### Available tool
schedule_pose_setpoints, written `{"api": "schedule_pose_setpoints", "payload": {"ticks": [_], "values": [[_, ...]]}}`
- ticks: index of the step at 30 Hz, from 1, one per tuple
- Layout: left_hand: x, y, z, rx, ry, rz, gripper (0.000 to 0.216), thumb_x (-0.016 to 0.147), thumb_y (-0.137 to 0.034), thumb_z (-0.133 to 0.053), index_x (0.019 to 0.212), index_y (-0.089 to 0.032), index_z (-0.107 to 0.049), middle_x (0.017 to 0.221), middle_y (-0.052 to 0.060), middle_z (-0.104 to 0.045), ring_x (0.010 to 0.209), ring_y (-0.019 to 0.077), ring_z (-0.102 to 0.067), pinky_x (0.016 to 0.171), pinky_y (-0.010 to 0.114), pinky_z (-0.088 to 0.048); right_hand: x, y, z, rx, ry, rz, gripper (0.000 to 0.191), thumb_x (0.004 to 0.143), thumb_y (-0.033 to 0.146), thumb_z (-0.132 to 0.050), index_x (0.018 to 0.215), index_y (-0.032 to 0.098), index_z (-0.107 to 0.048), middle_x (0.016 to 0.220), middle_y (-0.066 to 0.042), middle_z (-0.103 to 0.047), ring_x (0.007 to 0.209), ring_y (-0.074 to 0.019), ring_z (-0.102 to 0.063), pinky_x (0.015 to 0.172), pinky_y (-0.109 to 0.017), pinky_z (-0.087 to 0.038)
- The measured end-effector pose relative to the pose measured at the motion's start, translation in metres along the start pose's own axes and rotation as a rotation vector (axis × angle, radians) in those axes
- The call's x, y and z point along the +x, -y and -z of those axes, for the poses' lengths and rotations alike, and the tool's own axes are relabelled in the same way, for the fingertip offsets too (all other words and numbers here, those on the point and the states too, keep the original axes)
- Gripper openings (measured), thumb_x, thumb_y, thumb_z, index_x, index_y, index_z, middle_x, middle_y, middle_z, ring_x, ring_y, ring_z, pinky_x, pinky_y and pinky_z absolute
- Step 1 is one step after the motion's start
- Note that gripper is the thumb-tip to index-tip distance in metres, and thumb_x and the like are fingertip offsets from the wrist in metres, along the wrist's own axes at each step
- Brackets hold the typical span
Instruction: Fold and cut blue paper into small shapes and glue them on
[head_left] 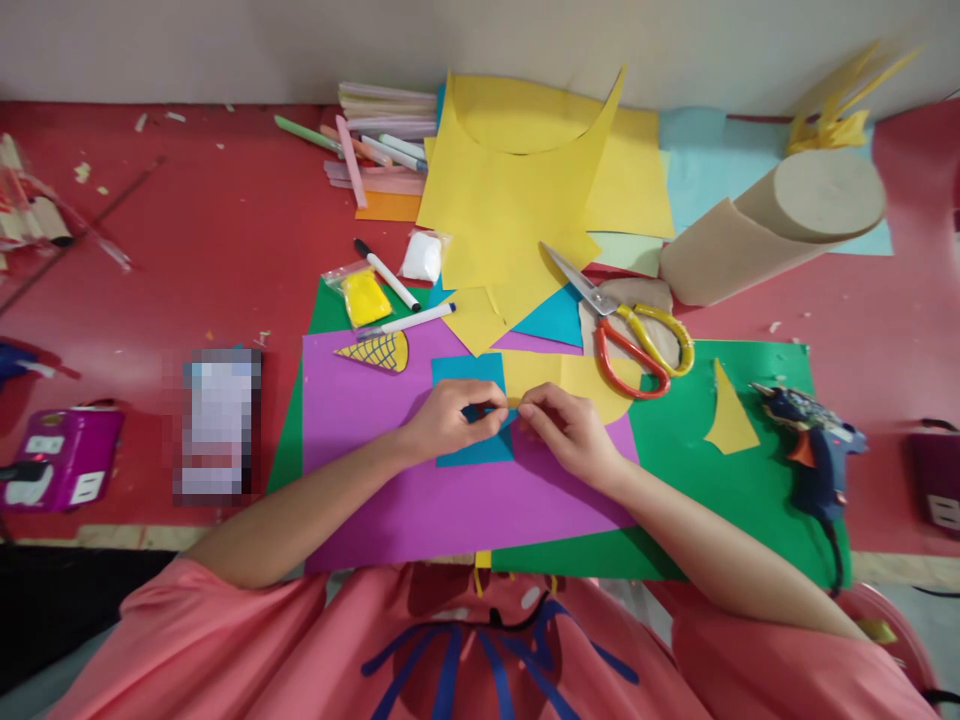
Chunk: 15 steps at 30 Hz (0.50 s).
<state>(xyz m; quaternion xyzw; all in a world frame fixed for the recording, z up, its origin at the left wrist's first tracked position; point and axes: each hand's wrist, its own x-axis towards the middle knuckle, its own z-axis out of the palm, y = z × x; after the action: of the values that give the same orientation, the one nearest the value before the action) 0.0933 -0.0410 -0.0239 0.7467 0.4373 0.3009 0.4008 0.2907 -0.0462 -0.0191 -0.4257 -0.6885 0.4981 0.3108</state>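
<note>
Over a blue paper square [469, 370] my left hand [457, 415] is closed, thumb and forefinger pinched together. My right hand [566, 430] makes a similar pinch just to its right, the fingertips of both nearly meeting. What they hold between them is too small to make out. Behind the fingers lies a yellow paper piece [570, 375] with a rounded right end. Under it all is a purple sheet [375, 450]. A yellow paper cone shape with blue crossed lines [382, 352] rests left of my hands. Scissors with red and yellow handles [604, 305] lie beyond my right hand.
A blue glue gun [821, 460] and a yellow scrap [729, 415] lie on the green sheet [675, 500] at right. Markers [394, 280], a yellow clay packet [366, 297], cut yellow paper [517, 210] and a cardboard roll [757, 230] stand behind. A blurred phone [220, 425] is left.
</note>
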Motion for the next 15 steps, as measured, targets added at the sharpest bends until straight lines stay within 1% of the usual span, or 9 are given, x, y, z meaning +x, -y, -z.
{"api": "schedule_pose_setpoints", "payload": {"ticks": [3,6,11,15], "values": [[0.0009,-0.0008,0.0003,-0.019,0.041,0.034,0.016,0.085,-0.025,-0.051,0.074,-0.018,-0.06,0.066,-0.003,-0.065,0.059,0.0079,-0.058,0.059,0.017,-0.044,-0.0005,-0.0015,-0.0007,-0.021,-0.002,0.01,0.016,0.094,0.028,-0.049,0.081,0.019,-0.056,0.066,0.001,-0.058,0.056,-0.0112,-0.052,0.056,-0.024,-0.043],[0.0012,-0.0005,0.0006,-0.012,0.059,0.01,0.019,0.088,-0.027,-0.05,0.076,-0.018,-0.061,0.068,-0.003,-0.066,0.06,0.008,-0.058,0.058,0.017,-0.043,-0.0006,-0.0035,-0.0016,-0.032,0.0,0.021,0.014,0.093,0.026,-0.051,0.082,0.019,-0.057,0.068,0.0,-0.061,0.059,-0.0111,-0.055,0.058,-0.023,-0.044],[0.0,0.0009,-0.0003,0.062,0.014,-0.042,0.02,0.089,-0.025,-0.05,0.073,-0.018,-0.06,0.066,-0.003,-0.065,0.059,0.0075,-0.057,0.058,0.017,-0.042,-0.0008,-0.0048,-0.0024,-0.034,0.006,0.053,0.01,0.093,0.025,-0.053,0.087,0.019,-0.059,0.072,-0.001,-0.065,0.059,-0.0104,-0.056,0.056,-0.021,-0.043],[-0.0004,-0.0001,-0.0011,0.048,-0.022,-0.049,0.018,0.087,-0.023,-0.051,0.072,-0.018,-0.06,0.064,-0.004,-0.065,0.058,0.0065,-0.056,0.058,0.016,-0.042,-0.0007,-0.0035,-0.0017,-0.052,0.002,0.074,0.012,0.092,0.024,-0.053,0.084,0.018,-0.059,0.069,0.0,-0.062,0.057,-0.0096,-0.053,0.054,-0.021,-0.042]]}}
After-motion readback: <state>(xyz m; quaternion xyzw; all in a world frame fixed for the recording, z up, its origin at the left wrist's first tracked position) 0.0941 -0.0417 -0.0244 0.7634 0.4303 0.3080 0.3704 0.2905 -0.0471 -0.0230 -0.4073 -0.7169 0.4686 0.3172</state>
